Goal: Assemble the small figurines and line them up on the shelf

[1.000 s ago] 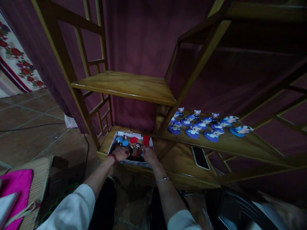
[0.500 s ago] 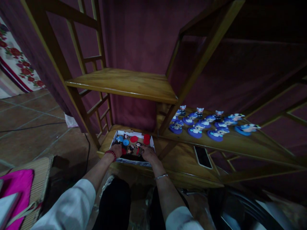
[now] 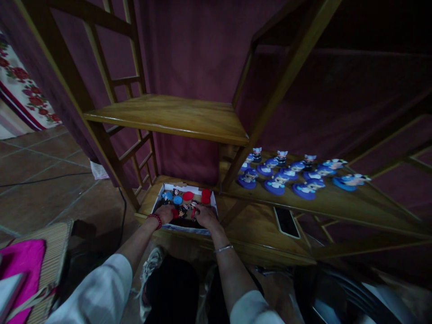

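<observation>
A shallow white box of small cartoon figures with red and blue round bases sits on the lowest wooden shelf. My left hand, with a red bead bracelet on its wrist, rests inside the box's near left part among the figures. Inside the near right part lies my right hand, fingers curled over some figures. Whether either hand grips a figure is too dark to tell. Several blue-based figures stand in rows on the wooden shelf to the right.
A dark phone lies on the lower shelf right of the box. An upper wooden shelf overhangs the box. A pink bag on a woven mat lies at the left on the tiled floor, and a cable runs across it.
Both hands have shifted slightly deeper into the box and the view has tilted a little. A shoe has come into view below my arms.
</observation>
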### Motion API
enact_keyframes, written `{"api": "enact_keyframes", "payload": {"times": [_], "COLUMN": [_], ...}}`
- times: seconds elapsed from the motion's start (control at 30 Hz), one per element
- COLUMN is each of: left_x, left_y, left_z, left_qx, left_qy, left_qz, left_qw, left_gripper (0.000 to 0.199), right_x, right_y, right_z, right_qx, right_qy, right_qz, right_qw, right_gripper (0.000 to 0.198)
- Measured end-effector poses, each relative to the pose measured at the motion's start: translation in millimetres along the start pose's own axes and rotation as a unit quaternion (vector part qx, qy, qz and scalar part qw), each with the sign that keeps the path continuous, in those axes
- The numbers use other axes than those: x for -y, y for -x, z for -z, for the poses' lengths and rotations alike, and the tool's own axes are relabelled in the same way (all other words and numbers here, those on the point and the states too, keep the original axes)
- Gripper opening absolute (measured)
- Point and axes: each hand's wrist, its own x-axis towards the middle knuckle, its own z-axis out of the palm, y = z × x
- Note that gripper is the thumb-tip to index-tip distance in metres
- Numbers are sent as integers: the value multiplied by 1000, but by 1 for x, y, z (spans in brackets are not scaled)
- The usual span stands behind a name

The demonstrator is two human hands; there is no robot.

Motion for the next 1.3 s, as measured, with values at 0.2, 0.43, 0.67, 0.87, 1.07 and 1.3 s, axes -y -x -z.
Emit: {"api": "enact_keyframes", "payload": {"times": [0.2, 0.43, 0.67, 0.87, 1.07, 1.3], "left_x": [2, 5, 12, 23, 17, 11], "left_y": [0, 0, -7, -16, -10, -5], "left_z": [0, -1, -9, -18, -11, -6], "left_qx": [-10, -27, -6, -25, -16, -29], "left_qy": [14, 65, 261, 384, 417, 436], "left_qz": [-16, -20, 17, 9, 26, 19], "left_qw": [1000, 997, 965, 923, 908, 899], "left_gripper": [36, 36, 37, 33, 33, 32], "right_x": [-2, -3, -3, -10, -13, -19], "right_y": [-1, -1, -9, -16, -18, -11], "right_z": [-1, -2, -7, -12, -13, -7], "right_qx": [-14, -22, -9, -26, -13, 3], "right_qy": [-17, -56, -96, -113, -120, -97], "right_qz": [-5, -11, 8, 2, -7, -21], "right_qw": [1000, 998, 995, 993, 993, 995], "right_gripper": [32, 31, 36, 38, 39, 29]}}
